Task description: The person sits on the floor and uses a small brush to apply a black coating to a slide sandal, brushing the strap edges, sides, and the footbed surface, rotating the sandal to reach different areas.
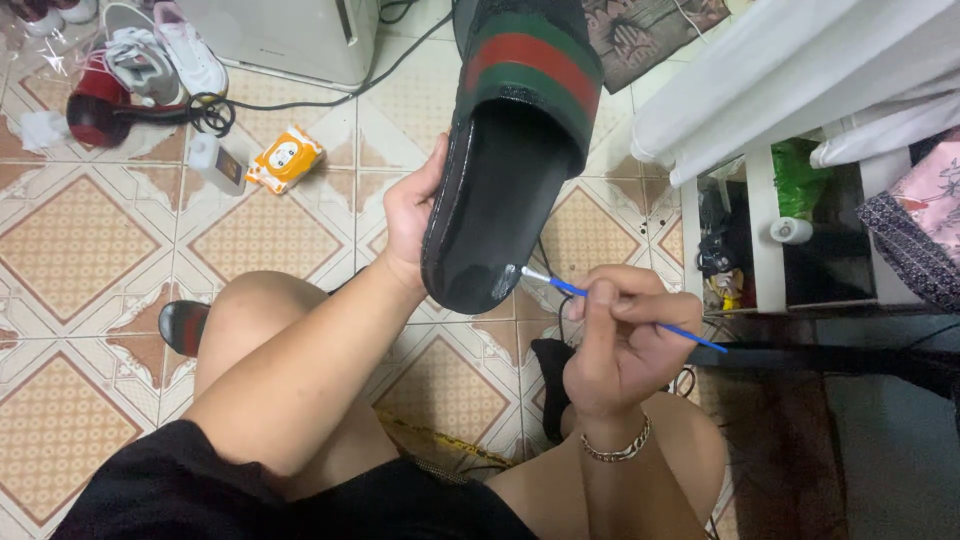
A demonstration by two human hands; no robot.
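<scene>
Left hand [412, 215] gripping black slide sandal [505, 160], right hand [615, 340] pinching blue brush [620, 310], tip on insole.

Warm indoor light falls evenly from overhead, leaving soft shadows on the tiled floor [90, 250]. A wet sheen glints off the black slide sandal [495, 200] (its footbed especially). Focus stays fairly sharp; corners darken slightly.

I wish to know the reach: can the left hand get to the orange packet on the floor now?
Probably not: the left hand grips the black slipper, and the orange packet lies apart from it.
</scene>
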